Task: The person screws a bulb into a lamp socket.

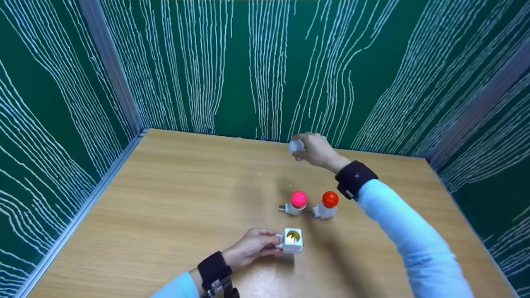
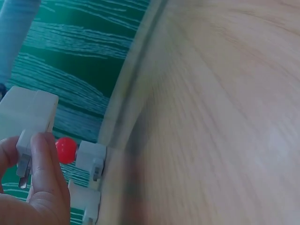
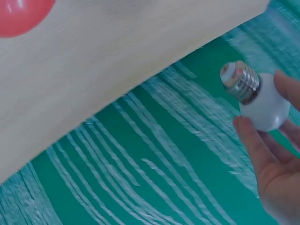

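My left hand (image 1: 258,246) grips a white plug-in bulb socket (image 1: 293,244) by its plug end, the round metal-lined opening facing up in the head view. In the left wrist view the metal prongs of this socket (image 2: 35,112) show between the fingers. Farther away, over the back of the table, my right hand (image 1: 316,150) holds a white light bulb (image 3: 266,103) by its globe, its silver screw base left bare. Beyond the left hand stand two more white sockets, one bearing a pink bulb (image 1: 298,199), the other a red bulb (image 1: 330,199).
The wooden table (image 1: 174,198) is bounded by green panels (image 1: 236,82) with white wavy lines on the back and both sides. Metal posts (image 1: 112,62) stand at the back corners. A few tiny white specks lie near the table's middle.
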The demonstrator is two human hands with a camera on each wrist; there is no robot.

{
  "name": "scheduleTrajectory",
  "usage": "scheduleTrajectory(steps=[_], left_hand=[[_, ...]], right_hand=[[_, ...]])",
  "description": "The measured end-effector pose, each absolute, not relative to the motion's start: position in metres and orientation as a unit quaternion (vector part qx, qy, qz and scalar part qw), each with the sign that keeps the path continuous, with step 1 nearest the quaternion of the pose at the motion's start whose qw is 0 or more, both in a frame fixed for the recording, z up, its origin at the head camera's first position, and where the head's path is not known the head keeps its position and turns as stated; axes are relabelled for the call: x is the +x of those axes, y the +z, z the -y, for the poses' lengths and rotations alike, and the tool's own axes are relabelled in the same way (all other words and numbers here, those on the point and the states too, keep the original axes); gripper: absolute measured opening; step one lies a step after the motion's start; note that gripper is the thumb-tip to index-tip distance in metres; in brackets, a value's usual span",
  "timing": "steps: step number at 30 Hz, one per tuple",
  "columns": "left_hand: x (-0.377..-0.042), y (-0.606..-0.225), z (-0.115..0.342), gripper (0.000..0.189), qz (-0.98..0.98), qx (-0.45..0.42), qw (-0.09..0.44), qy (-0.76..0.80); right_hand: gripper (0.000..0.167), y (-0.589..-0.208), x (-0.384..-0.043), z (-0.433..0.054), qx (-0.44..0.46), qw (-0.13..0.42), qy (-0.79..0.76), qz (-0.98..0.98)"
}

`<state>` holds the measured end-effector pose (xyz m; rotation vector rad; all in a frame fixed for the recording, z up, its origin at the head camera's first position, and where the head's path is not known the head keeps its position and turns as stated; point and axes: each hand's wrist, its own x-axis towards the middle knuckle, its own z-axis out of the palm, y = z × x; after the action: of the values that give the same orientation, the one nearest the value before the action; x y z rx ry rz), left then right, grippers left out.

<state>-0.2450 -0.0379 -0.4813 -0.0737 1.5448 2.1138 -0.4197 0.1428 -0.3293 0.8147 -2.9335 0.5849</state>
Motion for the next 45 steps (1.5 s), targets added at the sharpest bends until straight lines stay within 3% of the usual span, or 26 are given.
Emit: scheduleTrajectory(steps=[10,20,25,33,45], left_hand=[[-0.256,-0.480,0.031,0.035,-0.574,-0.025,0.256,0.778],[-0.265,-0.475,0.030,0.036,-0.579,-0.032,0.253,0.774],[-0.267,-0.473,0.029,0.035,-0.584,-0.031,0.258,0.769],[-0.268,-0.470,0.028,0.034,-0.596,-0.026,0.259,0.759],[-0.269,-0.468,0.025,0.031,-0.585,-0.020,0.258,0.769]], right_hand=[[0.045,-0.327,-0.348,-0.162,0.310,0.114,0.321,0.888],[0.043,-0.360,-0.293,-0.174,0.340,0.133,0.387,0.847],[0.043,-0.374,-0.273,-0.176,0.346,0.113,0.408,0.838],[0.046,-0.390,-0.260,-0.179,0.341,0.080,0.417,0.839],[0.044,-0.403,-0.260,-0.178,0.345,0.075,0.418,0.837]])
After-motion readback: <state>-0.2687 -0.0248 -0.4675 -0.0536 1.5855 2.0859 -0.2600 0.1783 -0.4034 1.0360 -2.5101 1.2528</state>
